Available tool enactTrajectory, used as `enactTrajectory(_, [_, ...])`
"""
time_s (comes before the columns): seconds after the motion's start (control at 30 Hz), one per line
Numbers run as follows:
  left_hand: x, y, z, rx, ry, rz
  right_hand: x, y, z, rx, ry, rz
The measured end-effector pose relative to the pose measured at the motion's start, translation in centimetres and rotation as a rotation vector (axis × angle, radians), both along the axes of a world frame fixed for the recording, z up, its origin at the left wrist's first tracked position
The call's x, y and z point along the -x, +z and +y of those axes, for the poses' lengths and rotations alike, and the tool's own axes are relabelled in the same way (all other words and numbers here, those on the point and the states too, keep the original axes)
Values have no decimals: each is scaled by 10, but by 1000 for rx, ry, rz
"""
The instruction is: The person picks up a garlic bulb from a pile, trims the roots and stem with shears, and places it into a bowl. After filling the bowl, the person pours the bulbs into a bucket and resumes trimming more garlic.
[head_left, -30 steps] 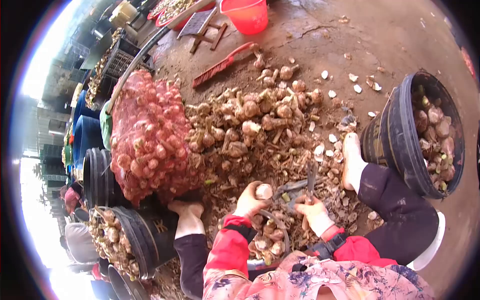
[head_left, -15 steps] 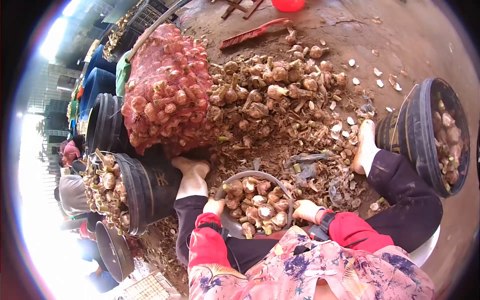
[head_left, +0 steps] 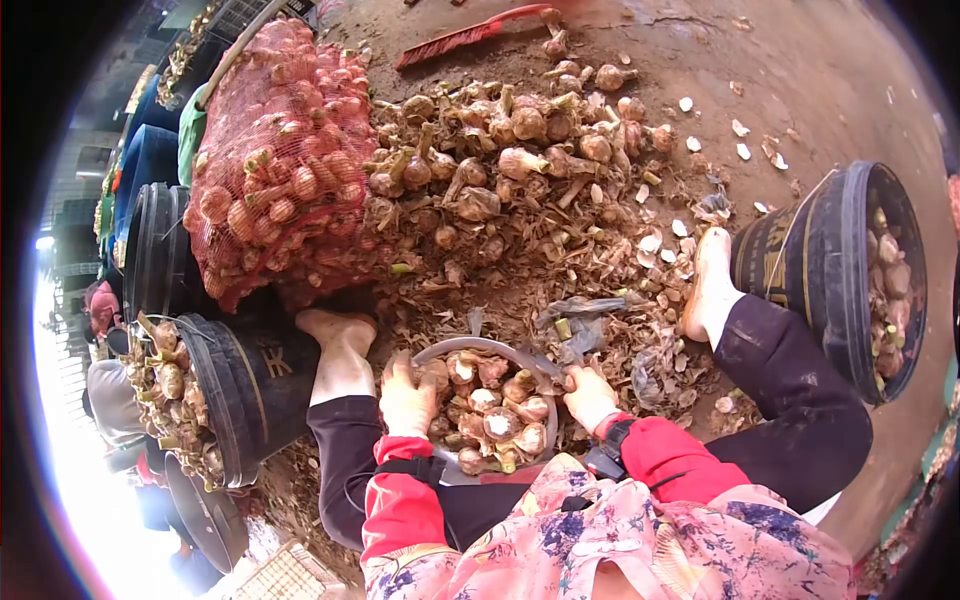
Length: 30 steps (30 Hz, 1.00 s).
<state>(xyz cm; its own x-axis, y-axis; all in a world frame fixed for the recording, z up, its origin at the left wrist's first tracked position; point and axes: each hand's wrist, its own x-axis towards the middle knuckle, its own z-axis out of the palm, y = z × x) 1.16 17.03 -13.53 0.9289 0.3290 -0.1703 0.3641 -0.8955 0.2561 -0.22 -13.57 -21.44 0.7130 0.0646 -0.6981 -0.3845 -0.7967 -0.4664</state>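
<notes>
Littered floor (head_left: 820, 110) surrounds your bucket (head_left: 495, 347), likely heavy; hold opposite edges. Right hand (head_left: 590, 395) clasps it; left hand (head_left: 407, 398), grip unclear.

Grey-rimmed container (head_left: 490, 345), pink floral smock (head_left: 700, 535)

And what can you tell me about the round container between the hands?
The round container has a greyish rim; its exact material is unclear. Its open mouth faces up, well filled with garlic bulbs, some showing pale faces. It sits between the person's legs, the left hand at one side, the right hand at the rim opposite.
</notes>
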Motion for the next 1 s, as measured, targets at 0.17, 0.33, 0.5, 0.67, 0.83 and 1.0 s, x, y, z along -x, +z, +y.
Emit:
enactTrajectory(0.17, [-25, 33, -70, 836, 344, -179, -17, -12, -12, -244, -433, -85])
enactTrajectory(0.33, [-45, 30, -136, 1536, 545, 163, -58, 48, -41, -829, -1062, -25])
enactTrajectory(0.5, [-64, 47, -200, 2155, 391, 233, -54, 137, -52, -940, -848, -24])
enactTrajectory(0.67, [-50, 93, -200, 1771, 113, 12, -32, 154, -70, -615, -484, -265])
enactTrajectory(0.83, [-35, 126, -191, 1398, -91, 118, -28, 177, -73, -192, 140, -568])
enactTrajectory(1.0, [-23, 114, -193, 978, -295, -60, -30, 167, -65, -108, 290, -530])
